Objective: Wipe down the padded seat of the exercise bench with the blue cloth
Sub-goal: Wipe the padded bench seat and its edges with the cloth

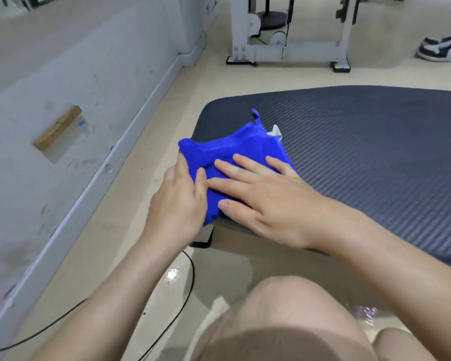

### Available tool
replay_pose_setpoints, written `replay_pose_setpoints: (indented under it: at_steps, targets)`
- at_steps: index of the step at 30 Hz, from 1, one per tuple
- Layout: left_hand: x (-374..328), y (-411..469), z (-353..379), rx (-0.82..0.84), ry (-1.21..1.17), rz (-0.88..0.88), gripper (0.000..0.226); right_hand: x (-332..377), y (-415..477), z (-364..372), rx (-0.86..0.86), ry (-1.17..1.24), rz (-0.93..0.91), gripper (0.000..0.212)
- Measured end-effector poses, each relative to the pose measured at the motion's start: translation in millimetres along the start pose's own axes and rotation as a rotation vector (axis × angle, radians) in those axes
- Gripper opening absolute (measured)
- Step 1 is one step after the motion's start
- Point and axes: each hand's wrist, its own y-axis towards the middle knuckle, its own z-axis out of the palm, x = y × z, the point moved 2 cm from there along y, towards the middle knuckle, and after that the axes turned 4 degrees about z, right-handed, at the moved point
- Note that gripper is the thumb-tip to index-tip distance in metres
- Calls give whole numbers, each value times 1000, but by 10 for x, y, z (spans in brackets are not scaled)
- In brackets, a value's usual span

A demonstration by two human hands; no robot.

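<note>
the blue cloth (235, 152) is a soft, fuzzy terry square, bunched into loose folds, lying on the near left corner of the padded seat (362, 142) and spilling a little over its left edge. a small hanging loop sticks up from its far corner, and a pale tag (275, 131) peeks out just beside that. my right hand (261, 199) lies flat on top of the cloth, fingers spread and pressing it down against the pad. my left hand (179, 201) is at the cloth's left edge, thumb on top and the fingers curled around the overhanging fold, pinching it; the two hands touch side by side. the seat is dark, with a fine ribbed, woven-looking texture and a rounded corner, and it stretches away to the right. under its near edge a dark bracket (202, 239) shows. the floor (130, 230) is smooth and beige, glossy enough to catch bright spots of light, and a thin black cable (188, 290) curves across it near my bare knees (284, 321). to the left runs a scuffed pale wall (50, 100) with a long skirting strip. far off stands a grey metal machine frame (289, 45), and at far right a dark-and-white sneaker (443, 46).
</note>
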Motion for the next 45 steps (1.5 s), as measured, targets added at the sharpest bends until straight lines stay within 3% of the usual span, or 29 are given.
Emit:
replay_pose_setpoints:
  at_steps: [3,7,14,20,23,26,28,33,36,38,40,43,45]
  targets:
    - [-46,-201,51,0,236,275,63,-68,-284,72,-96,-28,1,53]
    - [-175,-226,121,85,470,463,74,-194,-554,206,-389,-36,19,46]
    - [-808,-292,421,271,527,915,71,-490,-1268,508,-890,-111,66,26]
    - [-1316,-390,709,342,560,1231,75,-521,-1765,895,-1172,-79,309,28]
    - [-1582,-403,867,399,534,1336,84,-496,-1845,1026,-1282,181,547,26]
    - [-1857,-459,1037,434,504,1440,87,-524,-1840,1006,-1289,739,924,31]
    - [-2041,-507,1165,449,488,1527,86,-596,-1836,1009,-1257,1089,1013,39]
    - [-2415,-510,1361,644,382,1586,87,-769,-1872,1060,-1081,1605,997,72]
    - [-2458,-436,1237,806,109,1351,85,-785,-1883,1009,-1022,1894,882,62]
    - [-2376,-366,1207,690,83,1257,82,-793,-1815,914,-1082,2060,732,55]
    - [-2269,-335,1222,543,264,1239,92,-811,-1692,798,-1126,2131,646,61]
    - [-2200,-352,1301,475,414,1249,99,-922,-1508,655,-1275,2181,648,48]
    - [-2215,-377,1312,441,417,1267,96,-967,-1475,608,-1357,2165,750,35]
